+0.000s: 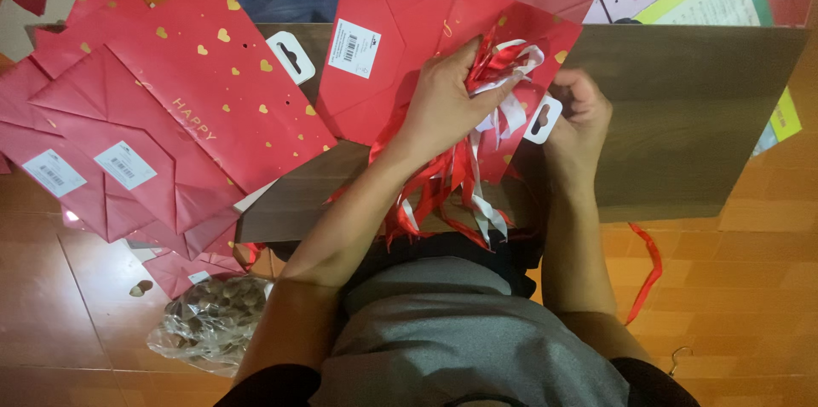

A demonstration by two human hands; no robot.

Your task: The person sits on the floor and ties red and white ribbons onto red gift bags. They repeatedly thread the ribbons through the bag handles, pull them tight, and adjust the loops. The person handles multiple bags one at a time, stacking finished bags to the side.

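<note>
The bunch of red and white ribbons (477, 160) lies on a red paper bag (409, 40) on the brown tabletop (682, 117). The left hand (447, 104) reaches forward, its fingers closed around the top of the bunch. The right hand (584, 113) is curled shut just beside it, near a white hang tag (541, 120). A pile of flat red bags (145, 126) sits far left. 1 clear bag of brown pieces (213, 317) rests on the floor.

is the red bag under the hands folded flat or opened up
Folded flat: the red bag lies creased on the board, base flap folded over, while the left hand grips ribbons on it.
</note>
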